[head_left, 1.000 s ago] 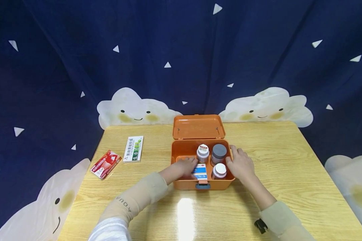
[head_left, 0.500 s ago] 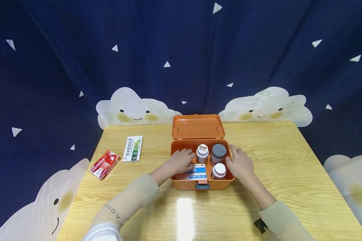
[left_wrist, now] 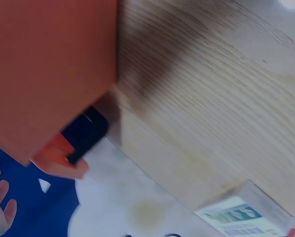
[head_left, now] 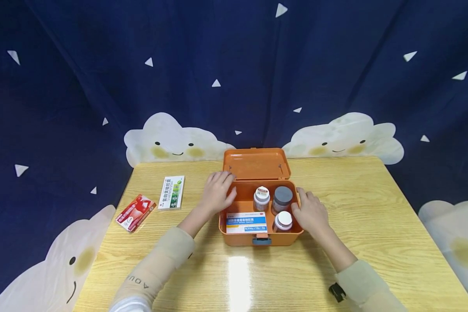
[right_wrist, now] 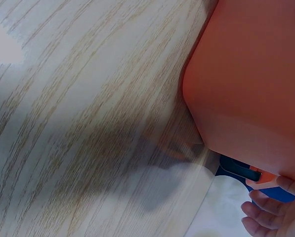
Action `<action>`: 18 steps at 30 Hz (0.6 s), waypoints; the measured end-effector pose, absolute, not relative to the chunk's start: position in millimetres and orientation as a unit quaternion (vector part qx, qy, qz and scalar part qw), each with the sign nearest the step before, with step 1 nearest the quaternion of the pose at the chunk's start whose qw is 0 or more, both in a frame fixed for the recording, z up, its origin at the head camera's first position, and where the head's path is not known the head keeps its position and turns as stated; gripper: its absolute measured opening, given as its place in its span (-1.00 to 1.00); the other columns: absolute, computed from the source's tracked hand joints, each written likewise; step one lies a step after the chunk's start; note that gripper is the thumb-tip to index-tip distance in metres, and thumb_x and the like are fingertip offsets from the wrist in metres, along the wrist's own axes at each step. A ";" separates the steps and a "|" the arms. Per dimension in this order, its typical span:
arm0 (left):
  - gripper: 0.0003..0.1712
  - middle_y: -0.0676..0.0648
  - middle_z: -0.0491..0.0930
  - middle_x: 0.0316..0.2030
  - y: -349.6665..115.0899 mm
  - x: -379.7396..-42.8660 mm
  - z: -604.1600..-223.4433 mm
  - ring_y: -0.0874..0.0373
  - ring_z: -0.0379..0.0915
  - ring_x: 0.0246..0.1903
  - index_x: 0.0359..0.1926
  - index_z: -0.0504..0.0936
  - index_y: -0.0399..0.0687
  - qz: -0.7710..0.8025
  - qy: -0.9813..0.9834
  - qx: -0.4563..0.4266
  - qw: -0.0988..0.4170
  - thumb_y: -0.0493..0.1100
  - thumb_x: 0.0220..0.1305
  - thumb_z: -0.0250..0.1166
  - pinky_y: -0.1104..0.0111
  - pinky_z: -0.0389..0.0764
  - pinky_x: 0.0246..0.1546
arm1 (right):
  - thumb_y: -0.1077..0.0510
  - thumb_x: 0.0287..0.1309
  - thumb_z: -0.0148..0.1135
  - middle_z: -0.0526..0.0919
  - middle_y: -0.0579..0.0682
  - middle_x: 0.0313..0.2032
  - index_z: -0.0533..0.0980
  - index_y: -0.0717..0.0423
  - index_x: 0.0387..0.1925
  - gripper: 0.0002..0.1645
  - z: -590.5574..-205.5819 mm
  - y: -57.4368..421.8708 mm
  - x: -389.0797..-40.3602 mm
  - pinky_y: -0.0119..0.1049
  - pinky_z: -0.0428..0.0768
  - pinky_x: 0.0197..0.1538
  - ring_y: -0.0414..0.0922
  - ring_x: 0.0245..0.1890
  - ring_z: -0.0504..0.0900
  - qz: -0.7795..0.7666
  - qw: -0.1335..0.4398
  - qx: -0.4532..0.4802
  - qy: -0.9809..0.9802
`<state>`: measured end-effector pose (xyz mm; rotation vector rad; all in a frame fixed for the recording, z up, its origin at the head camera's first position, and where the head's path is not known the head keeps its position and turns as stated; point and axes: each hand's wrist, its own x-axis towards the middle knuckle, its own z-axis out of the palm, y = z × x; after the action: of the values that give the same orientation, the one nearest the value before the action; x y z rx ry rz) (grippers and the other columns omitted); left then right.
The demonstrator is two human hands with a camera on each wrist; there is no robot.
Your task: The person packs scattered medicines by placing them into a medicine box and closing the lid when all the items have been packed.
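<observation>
An orange lidded medicine box [head_left: 234,239] stands on the table with its lid [head_left: 256,164] raised. Inside lies a blue-and-white medicine carton [head_left: 246,223], along the front left. To its right are a white-capped bottle [head_left: 283,221], a grey-lidded jar [head_left: 282,197] and another white bottle [head_left: 261,199]. My left hand [head_left: 217,193] is at the box's back left rim, fingers fairly straight and holding nothing; its fingertips also show in the left wrist view. With its thumb inside and fingers outside, my right hand [head_left: 313,213] holds the right rim.
Left on the table lie a white-and-green medicine carton [head_left: 171,193] and a red medicine carton [head_left: 136,212]. A dark latch [head_left: 262,241] sits on the box front. Behind the table hangs a navy curtain [head_left: 253,65] with clouds.
My left hand has come out of the box, moving up and left to its back left rim. The blue-and-white carton is now uncovered inside. My right hand has stayed in place.
</observation>
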<state>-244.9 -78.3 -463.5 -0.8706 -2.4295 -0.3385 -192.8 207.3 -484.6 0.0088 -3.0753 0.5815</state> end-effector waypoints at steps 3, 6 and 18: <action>-0.64 -0.16 0.50 -0.13 -88.2 -250.5 -466.7 -0.06 0.38 -0.10 -0.09 0.51 -0.22 -0.127 -0.903 -0.295 0.285 -0.14 0.08 0.14 0.10 0.31 0.01 | 0.02 0.16 -0.09 0.41 0.32 -0.02 0.20 0.18 0.24 -0.37 -484.5 207.2 -192.9 0.15 0.40 -0.16 0.26 -0.05 0.42 0.187 0.005 0.002 -0.982; -0.61 -0.17 0.48 -0.09 -97.1 -254.5 -471.0 -0.06 0.35 -0.05 -0.06 0.49 -0.23 -0.119 -0.914 -0.264 0.285 -0.13 0.09 0.12 0.10 0.28 0.03 | 0.02 0.16 -0.09 0.41 0.32 -0.02 0.20 0.18 0.24 -0.37 -484.6 207.0 -193.0 0.15 0.40 -0.16 0.26 -0.06 0.42 0.186 0.004 0.003 -0.983; -0.56 -0.23 0.40 -0.01 -133.1 -269.9 -499.3 -0.11 0.27 0.03 0.01 0.40 -0.26 -0.120 -0.941 -0.142 0.284 -0.13 0.11 0.11 0.06 0.18 0.12 | 0.02 0.15 -0.09 0.41 0.32 -0.02 0.20 0.18 0.24 -0.38 -483.0 206.8 -192.2 0.14 0.40 -0.17 0.26 -0.06 0.42 0.188 0.007 0.005 -0.982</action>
<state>-269.9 -133.1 -499.3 -0.3800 -2.5168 -0.3212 -192.2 206.8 -483.0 0.0163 -3.0718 0.5875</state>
